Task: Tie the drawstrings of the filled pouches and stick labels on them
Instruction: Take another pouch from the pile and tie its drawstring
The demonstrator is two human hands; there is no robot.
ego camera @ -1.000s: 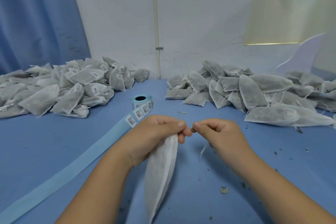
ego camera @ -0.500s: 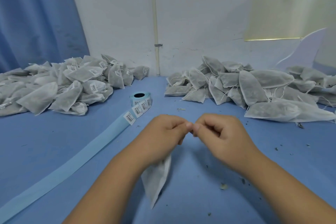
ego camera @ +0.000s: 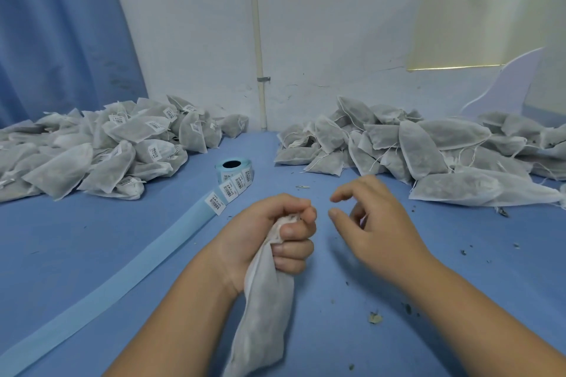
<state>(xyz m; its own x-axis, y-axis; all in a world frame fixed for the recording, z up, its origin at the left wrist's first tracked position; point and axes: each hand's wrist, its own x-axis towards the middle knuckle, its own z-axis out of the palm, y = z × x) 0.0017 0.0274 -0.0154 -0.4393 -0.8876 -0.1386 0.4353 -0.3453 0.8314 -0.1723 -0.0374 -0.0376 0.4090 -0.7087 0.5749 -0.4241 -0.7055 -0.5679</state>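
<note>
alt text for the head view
The left hand grips the neck of a filled pouch over a blue table; the right hand is open beside it. Labelled pouches pile left, unlabelled ones right, a label roll between.

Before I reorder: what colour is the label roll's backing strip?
The paper backing strip is light blue; head view.

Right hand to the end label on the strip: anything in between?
Yes. The left hand, fisted round the pouch neck, sits roughly on the straight line from the right hand to the end label. A path just behind the fist, past the label roll, shows only bare table and a few crumbs.
</note>
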